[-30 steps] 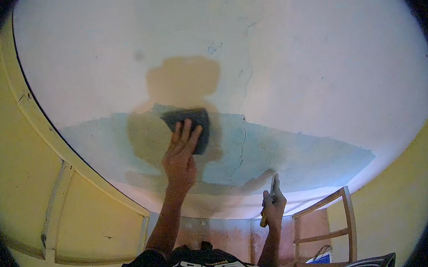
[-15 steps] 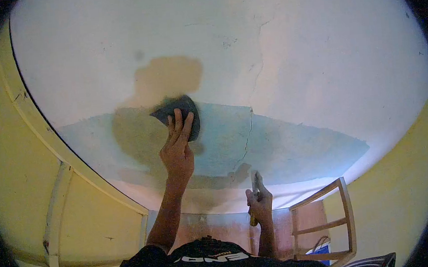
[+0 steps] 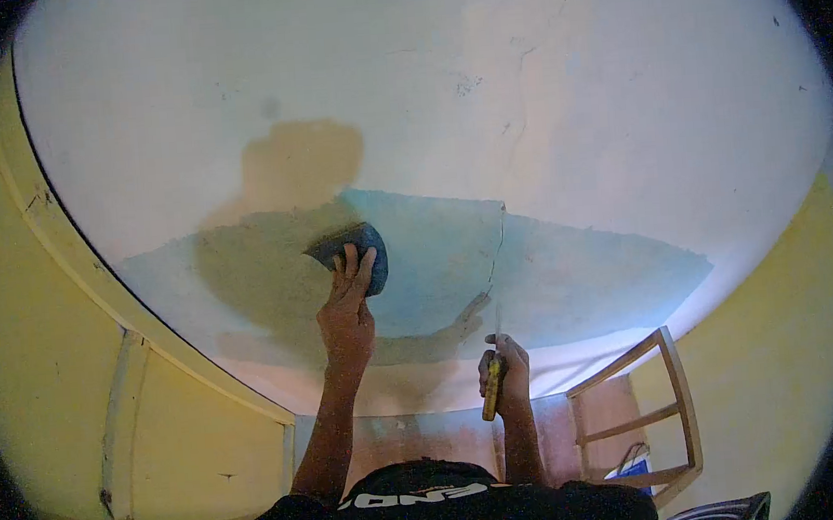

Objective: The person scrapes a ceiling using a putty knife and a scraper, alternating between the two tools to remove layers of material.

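My left hand (image 3: 345,299), raised at the left, grips a dark grey curved piece (image 3: 370,254) with a pointed corner. Its fingers lie over the near face, and the piece overlaps the blue-green patch (image 3: 425,250) on the wall. Lower and to the right, my right hand (image 3: 511,369) is closed around the yellow handle of a putty knife (image 3: 491,395). The knife's pale thin blade points up toward the wall, below the lower end of a crack (image 3: 499,249). Some of its fingers are hidden behind the handle.
The pale wall (image 3: 406,116) carries fine cracks and my shadow. A wooden frame with rungs (image 3: 681,386) stands at the lower right, a blue item (image 3: 634,472) behind it. Yellow panelling (image 3: 48,382) runs along the left. A striped object (image 3: 719,514) shows at the bottom right.
The left hand with the dark piece has come down slightly. The right hand has turned the putty knife, so more of the yellow handle shows. The view has shifted a little.
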A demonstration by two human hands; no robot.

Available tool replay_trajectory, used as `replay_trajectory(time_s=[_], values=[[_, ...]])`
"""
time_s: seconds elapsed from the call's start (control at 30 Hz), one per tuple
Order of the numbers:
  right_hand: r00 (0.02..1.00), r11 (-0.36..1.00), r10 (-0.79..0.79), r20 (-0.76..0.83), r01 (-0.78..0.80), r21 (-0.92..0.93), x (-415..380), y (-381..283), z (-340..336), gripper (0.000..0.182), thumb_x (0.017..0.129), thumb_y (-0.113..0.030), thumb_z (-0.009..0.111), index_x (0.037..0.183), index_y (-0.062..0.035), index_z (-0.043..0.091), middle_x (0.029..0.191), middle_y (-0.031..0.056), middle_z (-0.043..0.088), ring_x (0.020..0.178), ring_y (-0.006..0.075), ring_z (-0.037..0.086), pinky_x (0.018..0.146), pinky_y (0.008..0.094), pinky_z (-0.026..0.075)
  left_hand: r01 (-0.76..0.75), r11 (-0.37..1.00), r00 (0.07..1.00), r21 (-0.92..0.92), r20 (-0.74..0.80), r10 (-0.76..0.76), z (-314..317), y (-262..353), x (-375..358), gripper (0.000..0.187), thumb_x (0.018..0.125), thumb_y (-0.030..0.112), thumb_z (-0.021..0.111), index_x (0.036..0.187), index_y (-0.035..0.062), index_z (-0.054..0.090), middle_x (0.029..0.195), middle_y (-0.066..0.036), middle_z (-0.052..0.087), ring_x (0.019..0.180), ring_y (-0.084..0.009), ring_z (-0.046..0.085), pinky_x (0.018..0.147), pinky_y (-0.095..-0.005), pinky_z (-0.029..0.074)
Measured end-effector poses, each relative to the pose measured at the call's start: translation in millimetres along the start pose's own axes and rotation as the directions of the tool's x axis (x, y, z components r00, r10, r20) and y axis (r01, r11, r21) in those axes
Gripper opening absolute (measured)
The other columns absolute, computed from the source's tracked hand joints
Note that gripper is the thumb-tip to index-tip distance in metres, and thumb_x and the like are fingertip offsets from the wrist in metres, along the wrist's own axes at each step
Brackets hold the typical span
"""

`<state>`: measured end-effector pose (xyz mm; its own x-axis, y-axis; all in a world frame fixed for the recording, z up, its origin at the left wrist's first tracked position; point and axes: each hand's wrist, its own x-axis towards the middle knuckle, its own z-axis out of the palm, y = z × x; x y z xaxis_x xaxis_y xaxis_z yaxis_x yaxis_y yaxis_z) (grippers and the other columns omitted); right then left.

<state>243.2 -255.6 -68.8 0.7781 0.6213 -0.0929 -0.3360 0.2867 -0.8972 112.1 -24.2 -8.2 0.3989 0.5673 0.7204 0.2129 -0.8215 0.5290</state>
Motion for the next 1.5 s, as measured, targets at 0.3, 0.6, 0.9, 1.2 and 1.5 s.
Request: replay_trajectory(time_s=[0.3, 0.6, 0.9, 1.2, 1.5], values=[[0.999, 0.999, -0.022, 0.047, 0.020, 0.031, -38, 11, 10, 0.011, 0.101, -0.023, 0.050, 0.103, -0.0124, 0.049, 0.059, 0.0089, 0.055, 0.038, 0.0162, 0.049, 0.035, 0.0286, 0.044, -0.005, 0.995, 0.993, -0.100, -0.116, -0.006, 18, 30, 23, 0.070, 0.087, -0.012, 0.047, 0.149, 0.0194, 0.052, 0.157, -0.015, 0.042, 0.146, -0.0407, 0.037, 0.111, -0.0451, 0.044], [1.000, 0.997, -0.030, 0.009, 0.031, -0.068, -55, 25, -9, 0.018, 0.106, -0.029, 0.049, 0.107, -0.0104, 0.048, 0.059, 0.0082, 0.055, 0.040, 0.0176, 0.052, 0.036, 0.0302, 0.044, -0.256, 0.959, 0.962, -0.119, 0.067, 0.265, 26, 55, 27, 0.077, 0.076, -0.013, 0.050, 0.145, 0.0182, 0.057, 0.154, -0.013, 0.048, 0.144, -0.0422, 0.041, 0.118, -0.0506, 0.035], [0.989, 0.992, -0.123, 0.078, 0.121, 0.025, -19, -24, 32, 0.032, 0.106, -0.035, 0.048, 0.099, -0.0036, 0.053, 0.054, 0.0071, 0.050, 0.037, 0.0198, 0.051, 0.035, 0.0302, 0.043, 0.105, 0.994, 0.987, -0.032, -0.122, -0.108, 29, 2, -30, 0.054, 0.093, -0.008, 0.050, 0.140, 0.0166, 0.062, 0.152, -0.015, 0.049, 0.143, -0.0392, 0.041, 0.109, -0.0446, 0.046], [0.909, 0.926, -0.271, 0.318, 0.337, -0.173, 46, -81, 104, 0.038, 0.109, -0.037, 0.044, 0.101, -0.0014, 0.055, 0.055, 0.0056, 0.053, 0.036, 0.0154, 0.049, 0.036, 0.0286, 0.041, 0.156, 0.983, 0.985, -0.098, -0.053, -0.162, 15, 5, -33, 0.054, 0.092, -0.007, 0.050, 0.141, 0.0136, 0.061, 0.149, -0.020, 0.050, 0.142, -0.0391, 0.041, 0.107, -0.0419, 0.047], [0.906, 0.933, -0.288, 0.310, 0.338, -0.122, 39, -89, 106, 0.038, 0.109, -0.038, 0.044, 0.099, -0.0033, 0.056, 0.051, 0.0057, 0.049, 0.033, 0.0153, 0.046, 0.033, 0.0289, 0.039, 0.184, 0.973, 0.979, -0.141, -0.065, -0.195, 23, 3, -34, 0.050, 0.095, -0.003, 0.051, 0.141, 0.0138, 0.061, 0.149, -0.019, 0.049, 0.142, -0.0385, 0.039, 0.106, -0.0415, 0.047]])
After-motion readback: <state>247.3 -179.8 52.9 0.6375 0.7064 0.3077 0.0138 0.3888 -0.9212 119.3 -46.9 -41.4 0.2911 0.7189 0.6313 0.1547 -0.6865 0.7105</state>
